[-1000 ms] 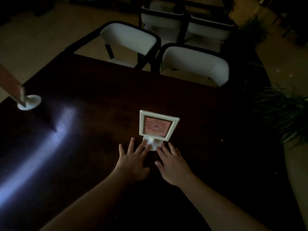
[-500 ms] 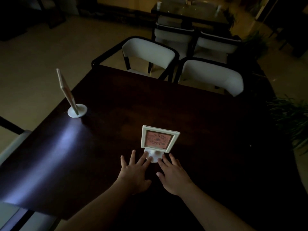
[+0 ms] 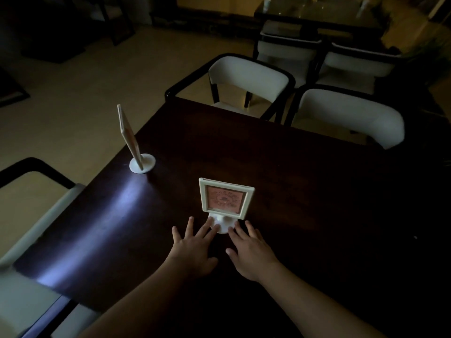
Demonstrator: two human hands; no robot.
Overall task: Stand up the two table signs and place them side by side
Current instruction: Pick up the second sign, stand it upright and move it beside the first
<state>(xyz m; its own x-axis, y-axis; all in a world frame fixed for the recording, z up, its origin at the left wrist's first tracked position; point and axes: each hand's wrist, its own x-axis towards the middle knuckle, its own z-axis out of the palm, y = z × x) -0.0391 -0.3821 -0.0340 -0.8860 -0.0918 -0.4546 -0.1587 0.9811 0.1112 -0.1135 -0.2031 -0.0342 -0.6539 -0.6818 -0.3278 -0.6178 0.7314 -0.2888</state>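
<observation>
Dim room, dark table (image 3: 305, 191). My left hand (image 3: 192, 247) & right hand (image 3: 251, 252) lie flat, fingers spread, tips touching the round base of the near sign (image 3: 225, 200), which stands upright facing me; nothing pinched. Far sign (image 3: 131, 140) stands edge-on near the table's left edge, well apart. To do this well: steady the base w/ both hands, then bring the far sign alongside. Vs. 0.5 s ago: hands & signs unmoved; view shifted.

You see a very dim room. A pale blue glare shines on the dark table (image 3: 292, 181). Far corners look blurry and bent.
</observation>
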